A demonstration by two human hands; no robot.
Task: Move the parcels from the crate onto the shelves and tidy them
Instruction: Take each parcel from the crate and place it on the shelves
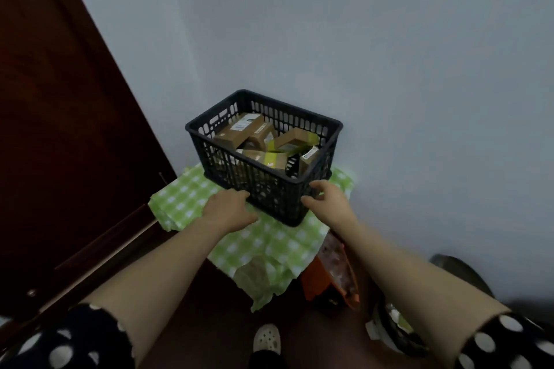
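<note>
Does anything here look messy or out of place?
Yes. The parcels lie jumbled in the crate, tilted against each other, with one standing on end in the near right corner. The green cloth under the crate is rumpled and hangs unevenly.

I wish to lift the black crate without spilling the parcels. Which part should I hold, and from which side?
Take the crate by its two short end walls, left hand at the left end, right hand at the right, fingers hooked through the handle slot visible in the left wall, probably matched opposite. The parcels lie unevenly, so gripping both ends should keep it level.
</note>
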